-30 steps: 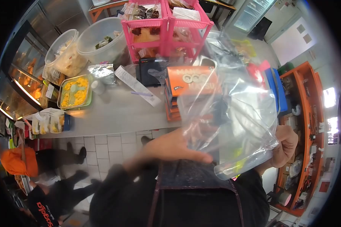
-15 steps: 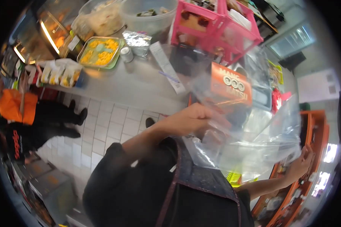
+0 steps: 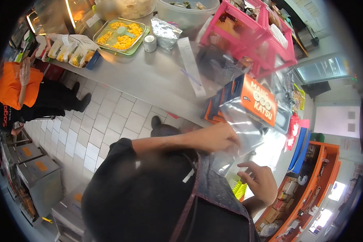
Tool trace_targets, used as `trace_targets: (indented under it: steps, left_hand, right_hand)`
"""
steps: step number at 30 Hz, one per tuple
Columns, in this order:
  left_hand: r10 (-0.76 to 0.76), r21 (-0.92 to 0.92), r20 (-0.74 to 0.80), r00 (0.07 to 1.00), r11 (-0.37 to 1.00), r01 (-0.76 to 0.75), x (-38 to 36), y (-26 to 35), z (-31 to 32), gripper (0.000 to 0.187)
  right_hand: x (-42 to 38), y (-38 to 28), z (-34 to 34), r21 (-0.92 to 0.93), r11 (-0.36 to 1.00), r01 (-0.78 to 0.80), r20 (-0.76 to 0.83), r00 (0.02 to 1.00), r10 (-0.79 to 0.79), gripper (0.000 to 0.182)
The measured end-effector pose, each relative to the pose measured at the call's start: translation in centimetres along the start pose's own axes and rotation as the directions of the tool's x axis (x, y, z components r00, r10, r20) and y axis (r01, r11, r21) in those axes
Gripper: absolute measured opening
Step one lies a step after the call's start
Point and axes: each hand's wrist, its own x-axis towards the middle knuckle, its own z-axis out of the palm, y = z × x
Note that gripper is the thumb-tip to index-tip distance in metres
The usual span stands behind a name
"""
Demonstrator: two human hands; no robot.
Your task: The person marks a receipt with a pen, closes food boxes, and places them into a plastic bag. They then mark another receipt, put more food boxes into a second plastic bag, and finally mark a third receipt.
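The left hand [image 3: 224, 137] pinches the clear plastic bag [image 3: 249, 139] in front of the orange box [image 3: 259, 101] on the bench [image 3: 149, 78]; a light, steady pinch suits such slippery film. The right hand [image 3: 261, 183], fingers parted, seems free of it, though glare blurs the bag's edge.

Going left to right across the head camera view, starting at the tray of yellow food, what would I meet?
Tray of yellow food, can, foil pouch, paper strip, wearer's left hand, wearer's right hand, blue object.
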Motion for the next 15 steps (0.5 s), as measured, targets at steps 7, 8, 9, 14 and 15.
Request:
trace_targets:
  steps: [7, 8, 9, 14, 15]
  left_hand:
    - [-0.085, 0.184, -0.158, 0.984, 0.976, 0.114, -1.8, 0.6, -1.3, 0.022]
    - [-0.093, 0.198, -0.196, 0.976, 0.971, 0.132, -2.2, 0.4, -1.6, 0.022]
    - [-0.067, 0.192, -0.209, 0.976, 0.975, 0.108, -2.6, 0.1, -1.9, 0.021]
    - [-0.202, 0.039, -0.431, 0.879, 0.969, 0.242, -6.2, -3.3, -3.7, 0.029]
    - [-0.258, -0.047, -0.461, 0.849, 0.962, 0.267, -6.9, -4.5, -4.0, 0.034]
  right_hand:
    - [5.5, 0.0, 3.8, 0.2, 0.977, 0.08, 0.04, 0.995, -0.09, 0.03]
    - [6.2, 0.4, 4.7, 0.168, 0.983, 0.074, 0.032, 0.996, -0.081, 0.031]
    - [6.5, 0.1, 5.2, 0.169, 0.977, 0.127, 0.054, 0.989, -0.138, 0.031]
    - [11.1, 1.3, 8.5, 0.118, 0.984, 0.132, 0.001, 0.991, -0.133, 0.049]
    - [11.7, 0.4, 8.5, 0.169, 0.981, 0.098, 0.043, 0.993, -0.107, 0.057]
